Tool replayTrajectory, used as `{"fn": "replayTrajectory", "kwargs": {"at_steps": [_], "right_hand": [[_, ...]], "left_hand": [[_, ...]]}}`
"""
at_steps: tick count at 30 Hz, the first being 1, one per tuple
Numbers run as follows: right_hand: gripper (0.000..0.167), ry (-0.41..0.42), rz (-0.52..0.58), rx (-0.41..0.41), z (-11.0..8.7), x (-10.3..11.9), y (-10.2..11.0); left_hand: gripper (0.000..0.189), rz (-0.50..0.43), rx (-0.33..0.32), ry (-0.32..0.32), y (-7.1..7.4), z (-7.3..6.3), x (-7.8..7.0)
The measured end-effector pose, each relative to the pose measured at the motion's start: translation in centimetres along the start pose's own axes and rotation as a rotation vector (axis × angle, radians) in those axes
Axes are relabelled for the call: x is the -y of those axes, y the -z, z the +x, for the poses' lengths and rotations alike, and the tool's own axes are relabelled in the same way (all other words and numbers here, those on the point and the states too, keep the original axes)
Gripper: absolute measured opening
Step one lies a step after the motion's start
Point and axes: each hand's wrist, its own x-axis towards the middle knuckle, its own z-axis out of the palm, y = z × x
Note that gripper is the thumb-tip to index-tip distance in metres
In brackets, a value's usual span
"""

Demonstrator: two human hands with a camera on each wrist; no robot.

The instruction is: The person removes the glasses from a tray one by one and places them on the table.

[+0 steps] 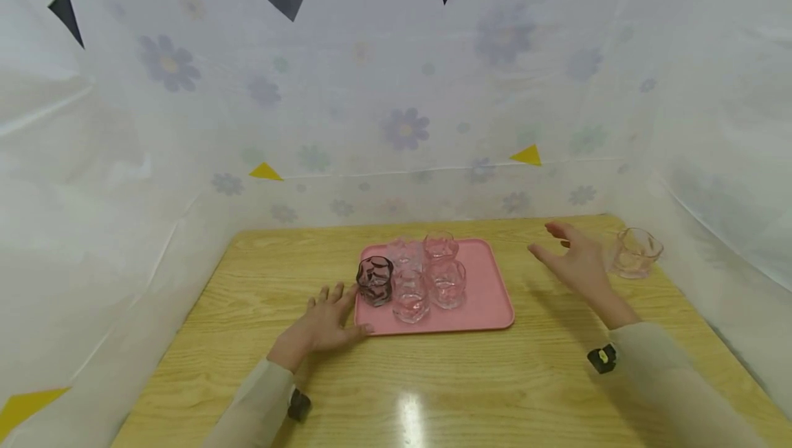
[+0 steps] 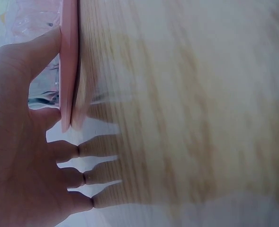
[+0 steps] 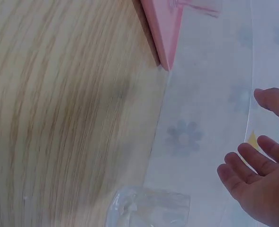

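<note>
A pink tray (image 1: 485, 290) holds several faceted glass cups: a dark one (image 1: 375, 282) at its left, with clear ones (image 1: 411, 299) beside and behind it. My left hand (image 1: 326, 321) lies at the tray's left edge, fingers spread. In the left wrist view its thumb (image 2: 44, 47) reaches the tray rim (image 2: 69, 66), while the other fingertips touch the table. My right hand (image 1: 580, 266) is raised above the table right of the tray, fingers loosely bent and holding nothing. Just right of it stands another clear glass cup (image 1: 637, 253), also seen low in the right wrist view (image 3: 151, 210).
The wooden table (image 1: 433, 386) runs up to pale flower-print sheeting (image 1: 346, 125) at the back and both sides. Black and yellow triangles (image 1: 527, 155) mark the sheeting. A small black wrist device (image 1: 603, 358) sits at each sleeve.
</note>
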Motion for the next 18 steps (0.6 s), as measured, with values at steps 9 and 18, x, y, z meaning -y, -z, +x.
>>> {"fn": "replayTrajectory", "kwargs": {"at_steps": [9,18], "right_hand": [[0.056,0.096,0.101,0.089,0.1,1.7,-2.6],[0.060,0.146,0.129,0.175,-0.1,2.8,-4.9]], "left_hand": [[0.099,0.007,-0.002,-0.007,0.0,0.0,0.0],[0.098,0.001,-0.005,0.011,-0.1,0.0,0.0]]}}
